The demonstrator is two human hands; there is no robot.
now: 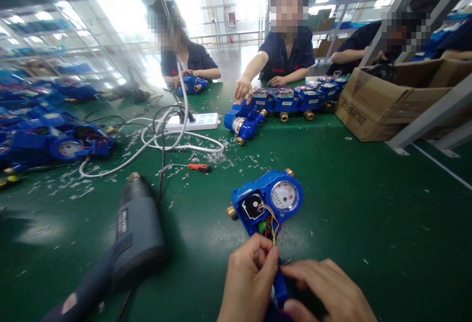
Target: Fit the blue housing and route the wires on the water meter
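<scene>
A blue water meter (265,196) with a round dial and brass ends lies on the green table in front of me. Its box part is uncovered, showing a black-and-white module (253,206) and a bit of green. Thin red, yellow and dark wires (273,226) run out of it towards me. My left hand (248,275) is closed, thumb and forefinger pinching those wires. From the right, my right hand (328,287) grips a narrow blue plastic part (280,285) between thumb and fingers, just below the meter. The lower end of that part is hidden by my hands.
A heat gun (138,233) lies at left, with an orange-handled screwdriver (199,167) and a white power strip (195,121) beyond. More meters (66,140) are piled left. A co-worker's hand (243,90) touches another meter (245,121). A cardboard box (368,108) stands right.
</scene>
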